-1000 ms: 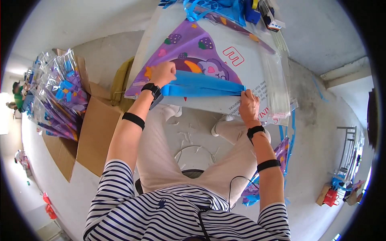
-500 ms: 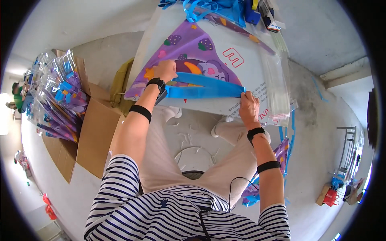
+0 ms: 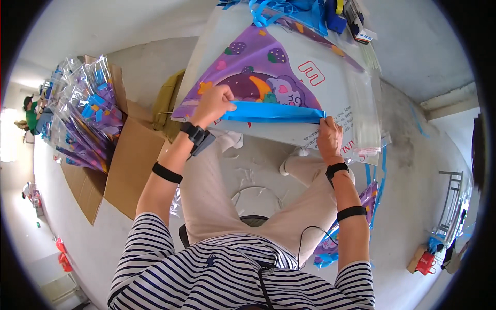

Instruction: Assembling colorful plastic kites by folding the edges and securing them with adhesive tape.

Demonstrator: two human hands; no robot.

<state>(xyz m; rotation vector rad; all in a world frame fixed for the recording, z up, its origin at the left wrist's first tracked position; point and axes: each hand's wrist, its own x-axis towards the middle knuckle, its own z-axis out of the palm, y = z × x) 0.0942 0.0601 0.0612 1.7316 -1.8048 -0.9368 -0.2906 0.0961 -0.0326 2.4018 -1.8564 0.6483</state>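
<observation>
A purple triangular printed sheet (image 3: pixel 261 62), which looks like a kite, lies on a white board (image 3: pixel 206 57) in front of me. Along its near edge a blue ribbon (image 3: pixel 274 111) is stretched flat between my hands. My left hand (image 3: pixel 213 106) pinches the ribbon near its left end, fingers closed above the sheet. At the sheet's right corner, my right hand (image 3: pixel 329 137) holds the ribbon's other end between thumb and fingers. A moon and a sleeping cartoon animal show just beyond the ribbon.
Clear plastic sleeves (image 3: pixel 367 108) lie along the board's right side. Blue ribbons (image 3: pixel 302 13), a blue tape dispenser (image 3: pixel 336 18) and a small box (image 3: pixel 359 23) sit at the far end. An open carton (image 3: pixel 137 160) at left holds several wrapped purple pieces (image 3: pixel 95 113). Scraps litter the floor.
The ribbon's two separate strands have come together into one flat band. My left hand has drawn nearer to me, while my right hand keeps its hold at the corner. The whole view has shifted slightly.
</observation>
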